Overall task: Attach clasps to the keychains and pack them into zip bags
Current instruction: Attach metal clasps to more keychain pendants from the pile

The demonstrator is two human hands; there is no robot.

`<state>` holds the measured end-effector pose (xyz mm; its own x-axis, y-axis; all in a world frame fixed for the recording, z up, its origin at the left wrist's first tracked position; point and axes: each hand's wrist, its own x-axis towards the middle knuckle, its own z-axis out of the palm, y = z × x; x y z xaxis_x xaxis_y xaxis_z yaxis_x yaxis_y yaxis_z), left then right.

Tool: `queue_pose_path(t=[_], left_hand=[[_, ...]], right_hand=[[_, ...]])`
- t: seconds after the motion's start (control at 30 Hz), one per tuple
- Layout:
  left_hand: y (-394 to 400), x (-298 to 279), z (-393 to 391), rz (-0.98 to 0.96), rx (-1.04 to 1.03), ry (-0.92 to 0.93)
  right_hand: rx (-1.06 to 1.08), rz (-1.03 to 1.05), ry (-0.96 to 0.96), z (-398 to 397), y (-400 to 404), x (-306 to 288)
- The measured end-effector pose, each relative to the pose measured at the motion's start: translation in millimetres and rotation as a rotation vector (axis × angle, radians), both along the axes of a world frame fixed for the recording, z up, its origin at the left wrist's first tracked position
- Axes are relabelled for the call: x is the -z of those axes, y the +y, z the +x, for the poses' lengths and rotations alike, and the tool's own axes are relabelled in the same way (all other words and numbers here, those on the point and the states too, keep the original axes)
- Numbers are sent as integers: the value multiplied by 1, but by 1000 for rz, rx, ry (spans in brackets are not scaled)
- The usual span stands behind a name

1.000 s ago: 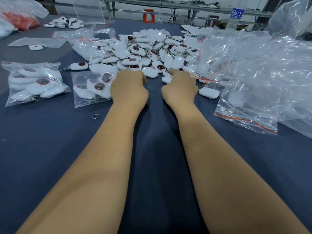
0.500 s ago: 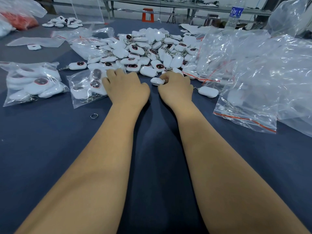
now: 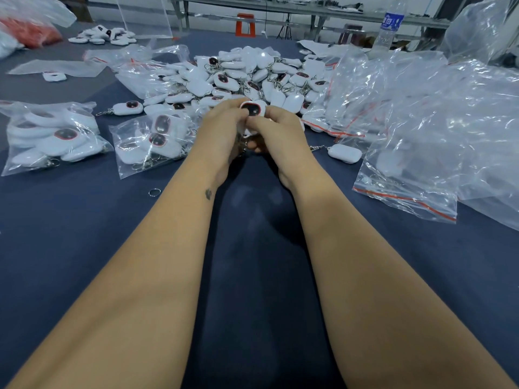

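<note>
Keychain (image 3: 252, 108) pinched betw. both hands, L (image 3: 222, 127) & R (image 3: 276, 130), dark face toward camera, long axis approx. upright.

We see keychain (image 3: 252, 109) only partly; left hand (image 3: 222, 133) and right hand (image 3: 276, 133) cover its lower part and clasp. Bags (image 3: 438, 113) cut by right edge. Bottle (image 3: 389, 26) top cropped. Red bag (image 3: 26, 33) blurred.
</note>
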<state>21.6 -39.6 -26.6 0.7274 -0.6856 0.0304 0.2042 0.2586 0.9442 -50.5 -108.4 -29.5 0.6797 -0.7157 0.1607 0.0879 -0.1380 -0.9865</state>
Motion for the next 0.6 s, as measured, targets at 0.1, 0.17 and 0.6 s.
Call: queue_pose_path(t=[0.1, 0.17, 0.6], left_hand=[[3, 1, -4, -13, 3, -20], [3, 1, -4, -53, -10, 19], [-2, 1, -3, -68, 37, 105]], right_hand=[[-5, 25, -7, 0, 0, 2], [-1, -4, -8, 0, -1, 3], [-29, 105, -38, -2, -4, 1]])
